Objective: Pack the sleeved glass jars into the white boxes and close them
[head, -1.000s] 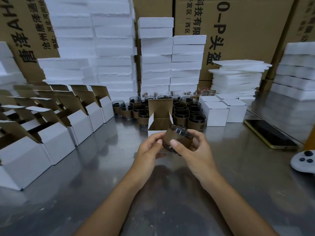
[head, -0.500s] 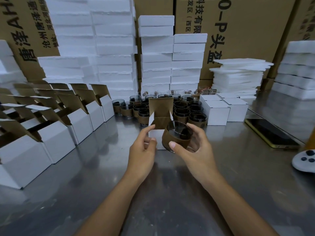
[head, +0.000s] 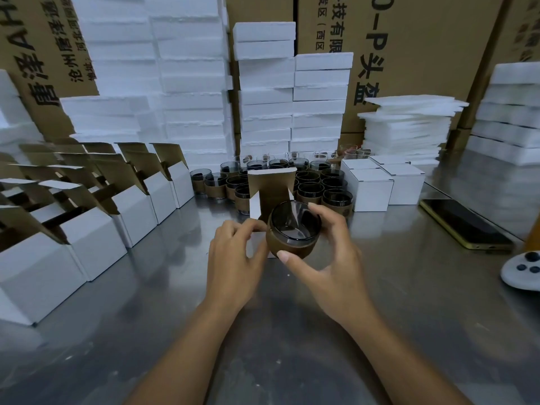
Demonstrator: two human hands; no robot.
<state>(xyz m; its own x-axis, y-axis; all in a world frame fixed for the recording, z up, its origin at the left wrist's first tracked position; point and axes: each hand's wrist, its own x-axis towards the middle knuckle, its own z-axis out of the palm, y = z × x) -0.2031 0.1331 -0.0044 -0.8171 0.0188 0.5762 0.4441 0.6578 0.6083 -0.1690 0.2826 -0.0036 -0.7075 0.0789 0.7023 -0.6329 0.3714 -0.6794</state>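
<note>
Tilting, the sleeved jar (head: 293, 233) is gripped in the curled right hand (head: 330, 258) against the open box (head: 255, 207), whose near wall is held by the left hand (head: 233, 258).

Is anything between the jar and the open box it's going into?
Nothing visible. The right hand holds the jar just in front of the box, whose lid stands up; the left hand grips the box's left front corner, beside the jar.
</note>
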